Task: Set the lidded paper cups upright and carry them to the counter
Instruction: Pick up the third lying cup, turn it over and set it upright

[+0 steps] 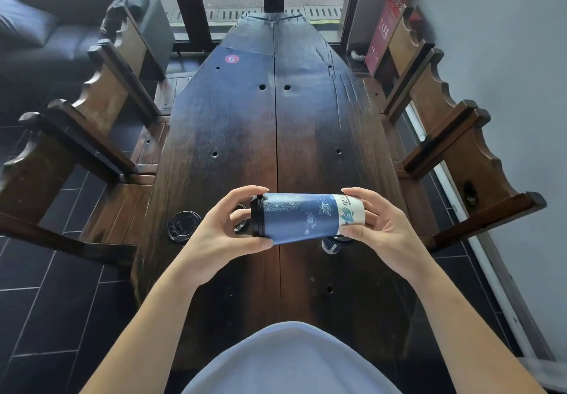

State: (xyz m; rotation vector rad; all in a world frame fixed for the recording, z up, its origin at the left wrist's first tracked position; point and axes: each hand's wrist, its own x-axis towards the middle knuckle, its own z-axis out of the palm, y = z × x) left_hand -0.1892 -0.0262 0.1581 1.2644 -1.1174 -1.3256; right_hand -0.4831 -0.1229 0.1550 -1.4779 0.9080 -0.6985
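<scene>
A tall blue paper cup (302,219) with a black lid and a white base band lies sideways in the air above the dark wooden table (245,123). My left hand (221,228) grips its lidded end, on the left. My right hand (380,225) holds its white base end, on the right. A second cup with a black lid (183,227) stands at the table's left edge. Below the held cup a third blue cup (333,245) shows only in part. Something dark (241,225) behind my left fingers is mostly hidden.
Heavy wooden chairs flank the table, two on the left (101,123) and two on the right (454,136). A dark sofa (55,25) stands at the back left. A red sign (383,34) leans by the window at the back right. The floor has dark tiles.
</scene>
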